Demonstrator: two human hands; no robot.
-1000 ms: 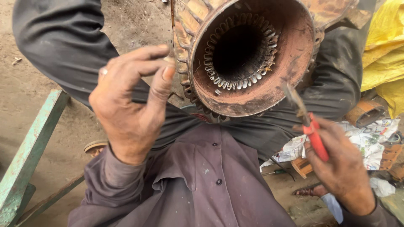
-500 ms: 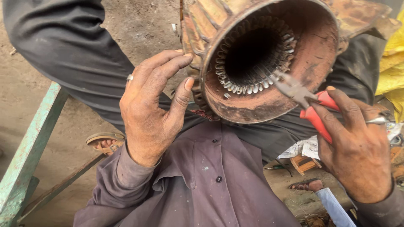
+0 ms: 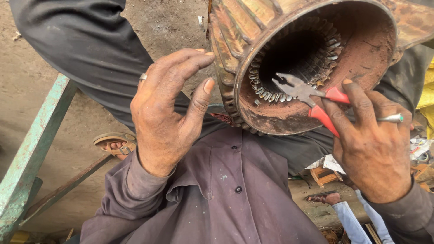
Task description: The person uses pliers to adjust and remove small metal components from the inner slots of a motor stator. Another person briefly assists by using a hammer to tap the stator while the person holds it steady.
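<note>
A rusty, ribbed motor housing [image 3: 253, 31] rests on my lap with its open end toward me. Inside it a ring of slotted metal teeth [image 3: 271, 92] lines the dark bore. My right hand [image 3: 373, 144] grips red-handled pliers [image 3: 312, 97], whose jaws reach into the opening just above the lower teeth. A thin metal rod [image 3: 391, 119] also sticks out between that hand's fingers. My left hand [image 3: 169, 108] is beside the housing's left rim, fingers spread and curled, thumb close to the ribs, holding nothing. It wears a ring.
A green metal frame [image 3: 34, 149] slants along the left over a dirt floor. A sandalled foot [image 3: 113, 142] shows below my left arm. At lower right lie small wooden pieces [image 3: 325, 174], another person's foot [image 3: 325, 199] and paper scraps [image 3: 420, 147].
My right hand has brought the pliers from outside the rim into the housing's opening. The view has closed in on the housing. My left hand stays beside the rim.
</note>
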